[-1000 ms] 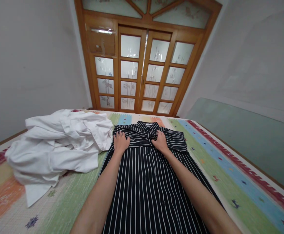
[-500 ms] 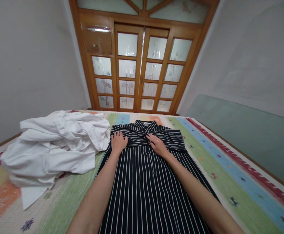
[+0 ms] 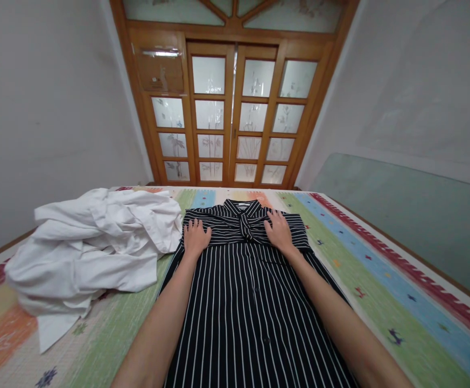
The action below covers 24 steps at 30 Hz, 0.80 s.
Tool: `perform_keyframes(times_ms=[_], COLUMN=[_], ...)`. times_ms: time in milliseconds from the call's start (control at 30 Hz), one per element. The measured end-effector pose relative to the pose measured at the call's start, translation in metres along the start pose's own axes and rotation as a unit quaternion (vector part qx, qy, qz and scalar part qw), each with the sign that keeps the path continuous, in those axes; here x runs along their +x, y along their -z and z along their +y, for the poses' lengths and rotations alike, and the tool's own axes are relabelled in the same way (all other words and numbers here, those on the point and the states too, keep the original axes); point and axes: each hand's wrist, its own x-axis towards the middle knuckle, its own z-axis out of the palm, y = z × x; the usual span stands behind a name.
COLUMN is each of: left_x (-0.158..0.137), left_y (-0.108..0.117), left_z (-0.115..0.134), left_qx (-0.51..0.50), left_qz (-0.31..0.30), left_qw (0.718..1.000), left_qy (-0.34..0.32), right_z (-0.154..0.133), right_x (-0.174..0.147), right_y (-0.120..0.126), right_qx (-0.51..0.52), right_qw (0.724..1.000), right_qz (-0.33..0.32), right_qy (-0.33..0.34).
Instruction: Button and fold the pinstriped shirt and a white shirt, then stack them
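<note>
A black shirt with white stripes (image 3: 226,312) lies front up before me, its collar at the far end. Its sleeves are laid across the chest and meet near the middle below the collar. On the left part of the folded sleeves rests my left hand (image 3: 196,237), fingers spread. My right hand (image 3: 279,231) lies on the right part, also with fingers apart and flat on the cloth. Neither hand grips anything. Parts of the shirt under the sleeves and my forearms are hidden.
A crumpled white garment (image 3: 97,242) lies to the left of the shirt. Both rest on a colourful striped bedspread (image 3: 339,258). A pale green panel (image 3: 400,210) stands along the right side. Wooden doors with glass panes (image 3: 230,108) close off the far end.
My right hand has moved from the shirt's middle, by the sleeve ends, outward to the right and lies flat there. My left hand has stayed in place.
</note>
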Motion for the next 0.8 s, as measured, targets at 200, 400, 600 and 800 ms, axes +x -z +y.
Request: perform_keyframes(times_ms=[200,400,600,800], left_x=[0.001,0.001,0.000,0.001], left_y=[-0.004,-0.004,-0.002,-0.002], left_z=[-0.002,-0.001,-0.001,-0.003], left_qx=[-0.007,-0.004,0.002,-0.001], left_qz=[0.004,0.004,0.001,-0.013], left_qw=[1.000,1.000,1.000,1.000], left_qy=[-0.002,0.000,-0.002,-0.001], right_z=[0.049,0.073,0.078,0.080], right_x=[0.005,0.005,0.006,0.003], right_y=[0.003,0.008,0.010,0.010], right_qx=[-0.111,-0.147,-0.156,-0.155], right_qw=[0.974,0.961,0.957,0.960], right_qz=[-0.139,-0.191,-0.185,-0.178], right_qy=[-0.137,-0.137,-0.160,-0.153])
